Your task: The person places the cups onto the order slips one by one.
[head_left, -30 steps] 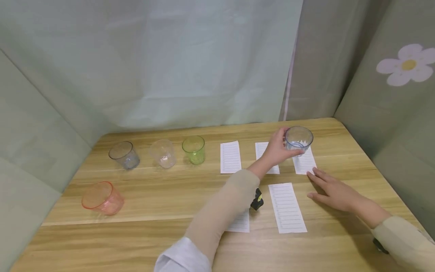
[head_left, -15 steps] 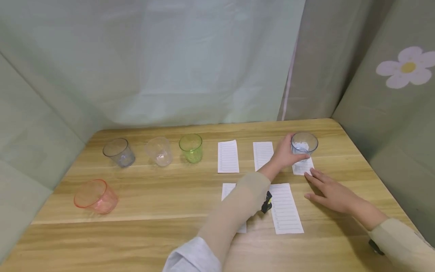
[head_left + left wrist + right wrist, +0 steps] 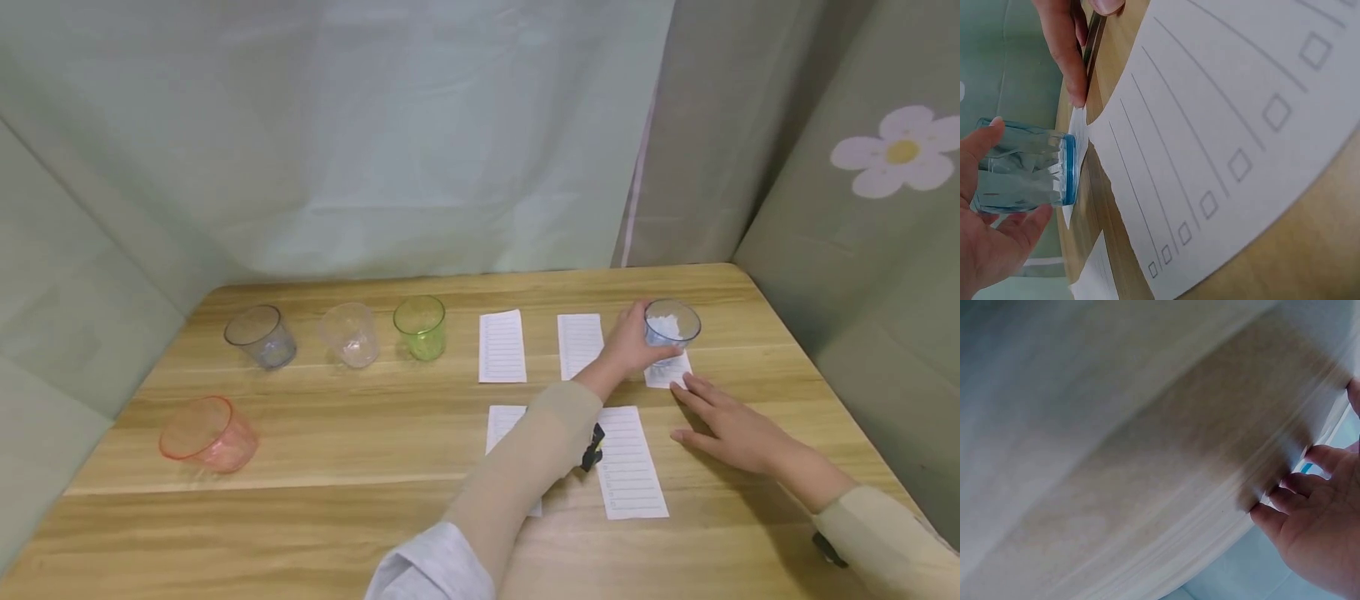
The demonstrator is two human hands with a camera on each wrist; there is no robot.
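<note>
My left hand grips a clear blue-tinted cup upright, thumb on one side and fingers on the other. Beneath its base lies a lined paper slip at the table's far right; the left wrist view shows the blue base on or just above that paper. Spread flat, my right hand touches the slip's near corner with its fingertips. The right wrist view shows this hand with fingers extended against the tabletop and nothing grasped.
Other lined slips lie at the back and in front, one partly under my left forearm. Leftward stand a green cup, a clear cup, a greyish cup and an orange-red cup. Curtains surround the wooden table.
My left hand has moved the blue-tinted cup slightly right and down onto the far-right slip. The right hand stays at the slip's corner. The view has shifted a little.
</note>
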